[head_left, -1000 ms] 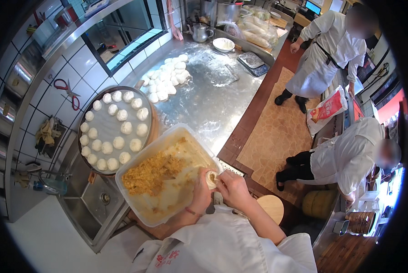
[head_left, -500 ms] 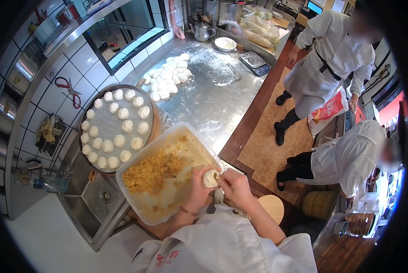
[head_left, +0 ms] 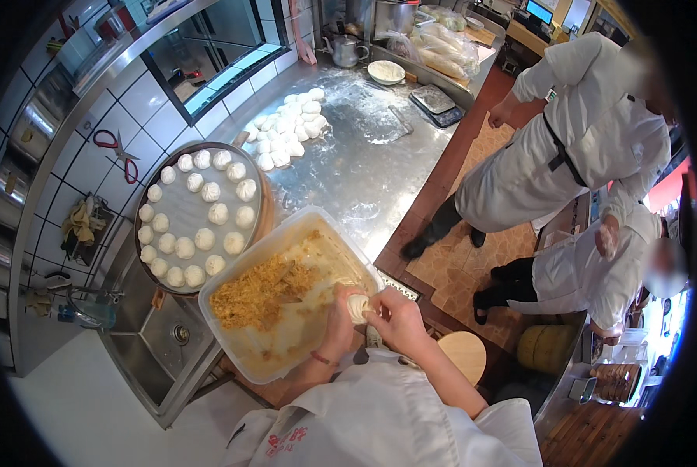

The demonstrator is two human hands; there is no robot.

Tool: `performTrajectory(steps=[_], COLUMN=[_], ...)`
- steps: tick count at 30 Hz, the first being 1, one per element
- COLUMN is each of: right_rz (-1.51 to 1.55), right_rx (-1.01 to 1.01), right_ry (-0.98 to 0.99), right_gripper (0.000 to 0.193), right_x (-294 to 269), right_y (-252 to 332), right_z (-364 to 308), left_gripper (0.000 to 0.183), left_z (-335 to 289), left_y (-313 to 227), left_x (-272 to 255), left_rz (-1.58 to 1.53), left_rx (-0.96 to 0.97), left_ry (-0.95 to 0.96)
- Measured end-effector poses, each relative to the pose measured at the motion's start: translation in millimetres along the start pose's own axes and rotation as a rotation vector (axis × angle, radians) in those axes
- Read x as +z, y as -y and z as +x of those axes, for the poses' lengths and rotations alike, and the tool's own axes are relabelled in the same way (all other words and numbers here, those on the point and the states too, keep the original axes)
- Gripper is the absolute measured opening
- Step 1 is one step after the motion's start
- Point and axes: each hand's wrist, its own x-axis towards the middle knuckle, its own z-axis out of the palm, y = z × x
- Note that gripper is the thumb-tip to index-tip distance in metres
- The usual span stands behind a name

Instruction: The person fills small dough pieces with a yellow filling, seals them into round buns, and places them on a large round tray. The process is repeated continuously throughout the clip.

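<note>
Cupped in my left hand (head_left: pixel 338 321) is a white dough bun (head_left: pixel 358 307) with pleats round it. The fingertips of my right hand (head_left: pixel 396 317) pinch the edge of that bun. Both hands are over the near right corner of a clear plastic tub (head_left: pixel 302 354), which holds a yellowish-brown shredded filling (head_left: pixel 259 292). Left of the tub, a round steamer (head_left: pixel 189 183) carries several pleated buns (head_left: pixel 205 239), set in rings on its pale liner. Whether filling shows at the bun's top is hidden by my fingers.
Flat dough pieces (head_left: pixel 286 128) lie heaped on the floured metal counter (head_left: pixel 348 183). Farther back are a flour bowl (head_left: pixel 386 72), a scale (head_left: pixel 434 101) and a kettle (head_left: pixel 346 51). A sink (head_left: pixel 158 335) is at left; two people in white stand at right.
My right fingers have shifted slightly along the bun, which has turned a little in my left hand. One person at right has stepped nearer the counter.
</note>
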Motion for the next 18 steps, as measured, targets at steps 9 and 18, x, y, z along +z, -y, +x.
performTrajectory(steps=[9, 18], right_rz=[-0.133, -0.08], right_rx=[-0.224, -0.141], right_ry=[-0.093, 0.023], right_gripper=[0.016, 0.013], right_x=[5, 10], right_y=[-19, -13], right_z=[4, 2], left_gripper=[0.029, 0.035], left_z=[-18, -6], left_y=[-30, -1], left_x=[22, -7], left_rz=[-0.056, 0.051], left_rx=[0.112, 0.129], left_ry=[0.082, 0.011])
